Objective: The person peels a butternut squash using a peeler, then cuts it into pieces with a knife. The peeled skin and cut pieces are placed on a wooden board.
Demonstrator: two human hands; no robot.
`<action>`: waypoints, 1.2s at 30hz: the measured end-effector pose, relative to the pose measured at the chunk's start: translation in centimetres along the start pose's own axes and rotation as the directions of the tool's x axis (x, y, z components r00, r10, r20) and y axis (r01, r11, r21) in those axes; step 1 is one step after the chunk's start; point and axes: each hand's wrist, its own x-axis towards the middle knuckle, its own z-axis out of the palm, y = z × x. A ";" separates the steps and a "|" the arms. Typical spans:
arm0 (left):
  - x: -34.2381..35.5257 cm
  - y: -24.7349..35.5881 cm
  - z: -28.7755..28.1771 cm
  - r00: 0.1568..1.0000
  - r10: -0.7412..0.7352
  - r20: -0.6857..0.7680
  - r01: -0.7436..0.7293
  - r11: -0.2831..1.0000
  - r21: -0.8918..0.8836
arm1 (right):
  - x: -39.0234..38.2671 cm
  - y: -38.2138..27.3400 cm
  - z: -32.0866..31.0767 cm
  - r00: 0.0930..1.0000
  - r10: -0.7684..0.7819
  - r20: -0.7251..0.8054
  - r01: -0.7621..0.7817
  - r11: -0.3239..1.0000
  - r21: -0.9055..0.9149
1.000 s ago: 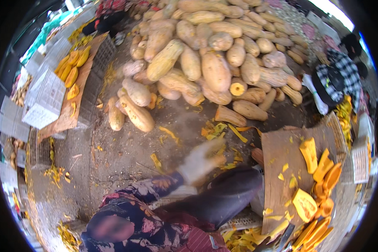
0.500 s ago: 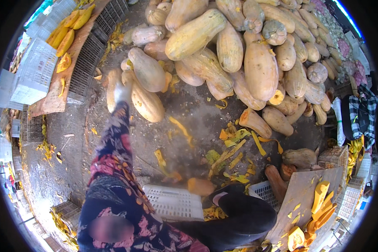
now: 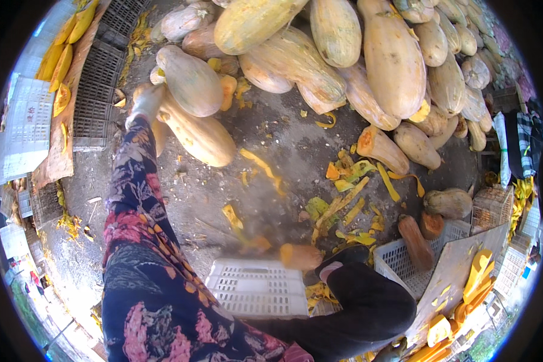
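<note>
A long pale squash (image 3: pixel 196 130) lies on the gritty ground at the near edge of a big heap of squashes (image 3: pixel 368 60), its narrow end touching the left hand (image 3: pixel 146 102). The gloved hand rests on that end, beside a rounder grey-green squash (image 3: pixel 190 81) leaning over it; whether the fingers are closed round it or only laid on it cannot be told. Half a second ago the arm was stretched towards the same squash from further back; now the patterned sleeve (image 3: pixel 136 199) is fully extended and contact has been made, so the squash can be judged to be the one being taken up. The right hand is not seen. A white slatted crate (image 3: pixel 256 289) stands near the dark trouser leg (image 3: pixel 356 308), with a cut orange piece (image 3: pixel 298 256) just above it. Yellow peelings (image 3: pixel 350 181) are scattered between heap and crate. Black crates (image 3: pixel 99 78) lie to the left, and peeled yellow strips (image 3: pixel 476 283) rest on a board at lower right
</note>
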 end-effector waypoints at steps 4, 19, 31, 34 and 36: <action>-6.0 6.5 2.2 0.948 -0.201 0.245 0.217 0.975 -0.040 | 1.2 -0.3 0.6 1.000 -0.016 -0.020 0.016 1.000 0.005; -4.8 6.3 0.9 0.823 -0.566 0.051 0.141 0.116 -0.983 | 2.0 -1.2 -0.3 0.995 -0.087 -0.057 0.082 0.993 -0.082; -3.1 8.0 7.0 0.761 -0.613 0.212 0.406 0.195 -0.893 | 0.8 1.4 2.5 1.000 -0.005 0.000 0.004 0.993 -0.115; -8.6 13.2 7.1 0.771 -0.529 0.354 0.536 0.239 -0.810 | 1.4 1.0 3.2 1.000 0.013 -0.026 -0.014 0.997 -0.074; -12.5 16.8 6.5 0.848 -0.482 0.219 0.504 0.607 -0.614 | 1.7 0.4 3.1 1.000 0.010 -0.013 -0.010 0.998 -0.063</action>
